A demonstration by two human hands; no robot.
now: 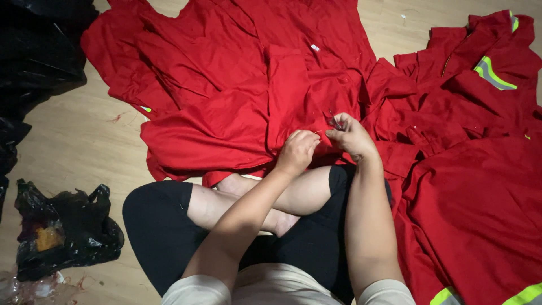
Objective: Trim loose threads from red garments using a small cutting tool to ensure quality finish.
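Note:
I sit cross-legged on the floor with a red garment (pixel 237 113) spread out in front of my knees. My left hand (pixel 296 151) pinches the red cloth near its lower edge, fingers closed on the fabric. My right hand (pixel 350 135) is just to its right, closed on small thread snips (pixel 332 119) whose tips point up and left over the same patch of cloth. The two hands almost touch.
More red garments with yellow-green and grey reflective strips (pixel 485 147) are heaped at the right. A black plastic bag (pixel 62 229) with scraps lies at the lower left, and dark bags (pixel 39 45) fill the upper left. Wooden floor (pixel 73 141) shows between them.

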